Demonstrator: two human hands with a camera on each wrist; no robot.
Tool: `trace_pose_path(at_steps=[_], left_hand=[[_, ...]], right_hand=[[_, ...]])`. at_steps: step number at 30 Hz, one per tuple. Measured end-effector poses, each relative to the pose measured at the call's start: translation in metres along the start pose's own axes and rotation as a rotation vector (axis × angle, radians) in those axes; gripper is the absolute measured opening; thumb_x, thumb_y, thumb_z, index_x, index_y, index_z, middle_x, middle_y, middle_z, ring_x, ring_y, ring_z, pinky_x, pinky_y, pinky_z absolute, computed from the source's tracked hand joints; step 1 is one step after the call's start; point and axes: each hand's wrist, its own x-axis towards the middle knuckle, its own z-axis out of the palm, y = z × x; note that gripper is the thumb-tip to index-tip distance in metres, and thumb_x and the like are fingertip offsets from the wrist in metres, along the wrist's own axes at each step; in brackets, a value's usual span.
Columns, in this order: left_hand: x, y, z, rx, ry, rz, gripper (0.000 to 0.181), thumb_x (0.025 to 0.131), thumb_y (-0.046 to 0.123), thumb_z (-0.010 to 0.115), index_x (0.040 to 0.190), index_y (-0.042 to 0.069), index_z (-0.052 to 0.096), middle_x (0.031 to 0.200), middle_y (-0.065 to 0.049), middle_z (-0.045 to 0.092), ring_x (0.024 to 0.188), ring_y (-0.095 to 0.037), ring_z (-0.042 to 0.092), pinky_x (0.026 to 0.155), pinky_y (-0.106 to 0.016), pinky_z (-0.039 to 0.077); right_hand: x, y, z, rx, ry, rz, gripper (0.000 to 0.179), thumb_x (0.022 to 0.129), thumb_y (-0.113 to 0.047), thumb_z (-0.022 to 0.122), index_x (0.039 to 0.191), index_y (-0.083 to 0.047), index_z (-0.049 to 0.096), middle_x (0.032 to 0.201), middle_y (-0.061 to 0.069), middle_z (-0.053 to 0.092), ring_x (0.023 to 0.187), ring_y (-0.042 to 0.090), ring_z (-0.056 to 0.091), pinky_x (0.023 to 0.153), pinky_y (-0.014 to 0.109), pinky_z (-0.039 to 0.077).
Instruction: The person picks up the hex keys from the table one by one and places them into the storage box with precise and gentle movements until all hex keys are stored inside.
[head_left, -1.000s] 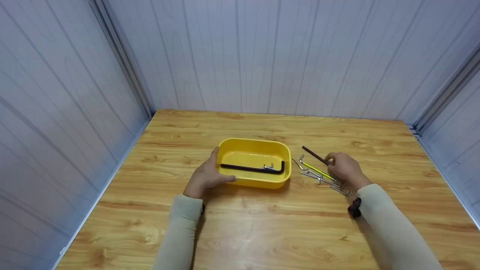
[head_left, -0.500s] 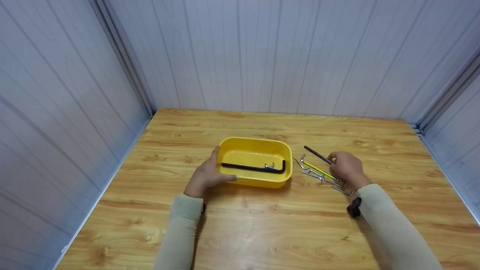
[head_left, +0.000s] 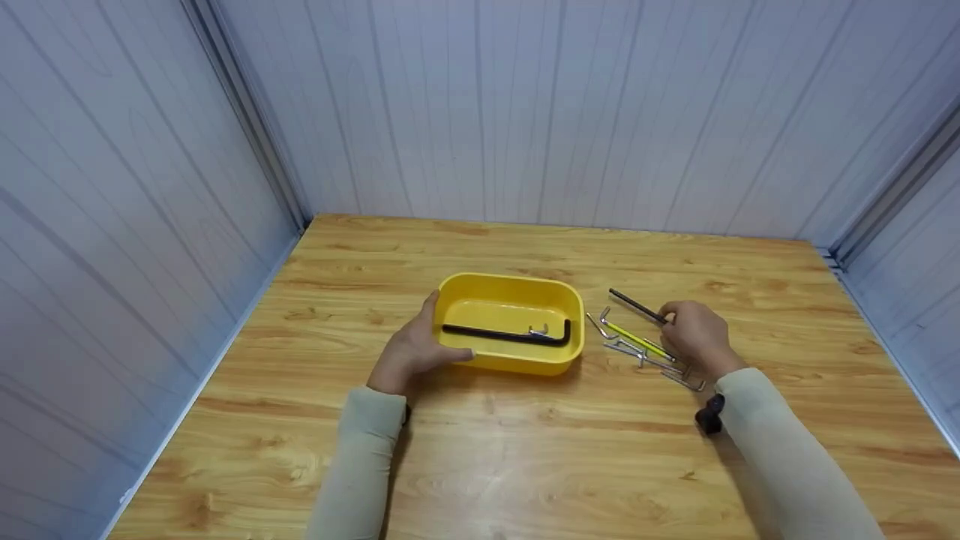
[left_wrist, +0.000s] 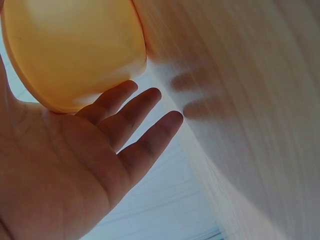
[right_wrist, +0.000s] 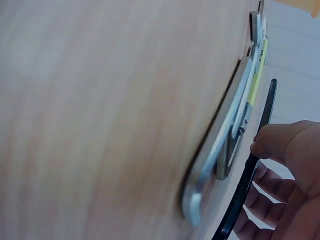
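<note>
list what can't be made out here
Head: rear of the held black key, behind the right hand.
Right wrist: that key's lower end, past the bottom edge; marking on the yellow key, too small.
Left wrist: part of the yellow bin, past the top edge.

Silver keys (right_wrist: 213,145) look shiny metal, the tub (head_left: 510,309) smooth plastic

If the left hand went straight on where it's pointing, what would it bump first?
Most likely the yellow box: the left hand spans one end of it, so they'd meet almost at once, though any remaining gap is hard to judge.
</note>
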Motion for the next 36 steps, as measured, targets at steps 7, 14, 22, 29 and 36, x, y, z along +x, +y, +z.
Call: trace_pose_path(at_steps=[7,14,22,29,36], left_hand=[[0.002,0.0,0.0,-0.021,-0.006,0.021,0.133,0.057,0.056,0.086,0.156,0.022,0.004,0.149,-0.01,0.042,0.123,-0.026,0.049,0.109,-0.046,0.034],[0.001,0.0,0.0,-0.004,-0.012,0.004,0.134,0.055,0.062,0.084,0.156,0.024,0.004,0.151,-0.01,0.04,0.127,-0.027,0.047,0.11,-0.047,0.034],[0.001,-0.001,0.0,0.002,-0.006,-0.004,0.134,0.056,0.064,0.083,0.156,0.023,0.005,0.151,-0.011,0.04,0.128,-0.027,0.047,0.11,-0.048,0.034],[0.0,0.0,0.001,-0.015,0.0,0.013,0.132,0.057,0.06,0.084,0.156,0.02,0.006,0.15,-0.01,0.042,0.125,-0.026,0.048,0.109,-0.047,0.035],[-0.003,0.002,0.001,-0.023,-0.001,0.014,0.129,0.06,0.056,0.084,0.156,0.02,0.005,0.151,-0.01,0.04,0.127,-0.025,0.047,0.11,-0.047,0.034]], right_hand=[[-0.002,-0.006,-0.005,0.017,0.007,-0.012,0.024,0.092,-0.016,0.059,0.113,-0.008,0.069,0.091,0.014,0.069,0.07,0.023,0.06,0.056,0.038,0.045],[-0.003,-0.016,-0.006,0.021,0.037,-0.034,0.024,0.092,-0.017,0.061,0.112,-0.008,0.07,0.086,0.011,0.069,0.067,0.021,0.059,0.054,0.035,0.043],[-0.001,-0.028,-0.013,0.014,0.056,-0.064,0.027,0.09,-0.01,0.053,0.112,-0.008,0.069,0.083,0.01,0.067,0.061,0.02,0.054,0.05,0.031,0.038],[-0.001,-0.037,-0.018,0.009,0.076,-0.082,0.027,0.089,-0.01,0.054,0.112,-0.009,0.069,0.085,0.011,0.062,0.061,0.02,0.05,0.049,0.03,0.036],[0.002,-0.049,-0.022,0.006,0.082,-0.087,0.027,0.088,-0.011,0.056,0.111,-0.011,0.07,0.087,0.013,0.067,0.062,0.021,0.052,0.048,0.03,0.035]])
